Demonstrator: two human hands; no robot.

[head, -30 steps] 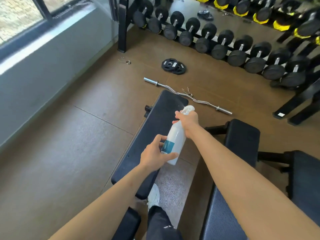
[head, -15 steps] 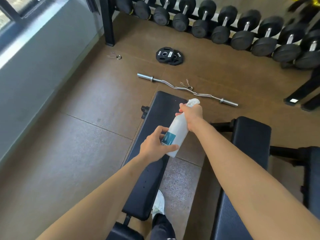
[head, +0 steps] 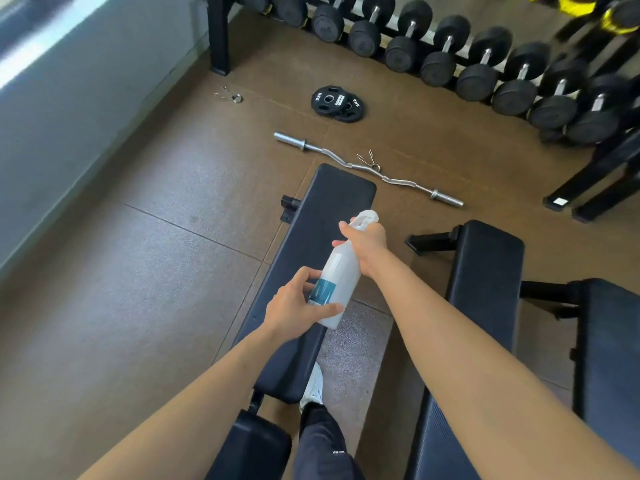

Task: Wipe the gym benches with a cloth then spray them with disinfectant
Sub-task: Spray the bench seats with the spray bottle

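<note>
White plastic spray bottle [head: 341, 268], judged light and slick, is clasped low by the left grip [head: 294, 308], at the neck by the right grip [head: 367, 242].

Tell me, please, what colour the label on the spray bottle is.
The label on the white plastic spray bottle is teal blue, clearest in the head view.

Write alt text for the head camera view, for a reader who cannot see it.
A person holds a white spray bottle over a black gym bench, right hand gripping its trigger head, left hand its lower body. A second bench stands to the right; beyond lie a curl bar, weight plates and racked dumbbells.
</note>
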